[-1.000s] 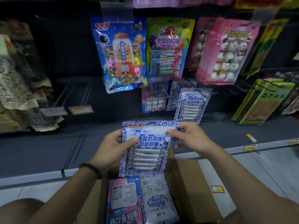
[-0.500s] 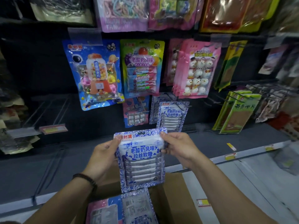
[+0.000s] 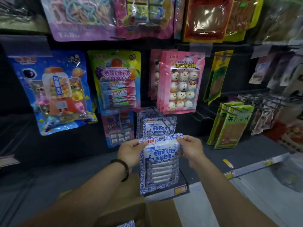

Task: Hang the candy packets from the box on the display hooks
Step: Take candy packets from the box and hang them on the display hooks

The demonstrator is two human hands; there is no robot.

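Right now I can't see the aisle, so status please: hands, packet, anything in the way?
Left hand, right hand pinching top corners of blue-and-white packet. Packet upright, below matching hung packets, not yet hooked. Nothing in between.

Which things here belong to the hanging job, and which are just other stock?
Job: blue-and-white packet, pinched at its top corners by left hand and right hand; matching packets on the hook behind; cardboard box.
Other stock: gumball-machine pack, snowman marshmallow packs, green packs at right.
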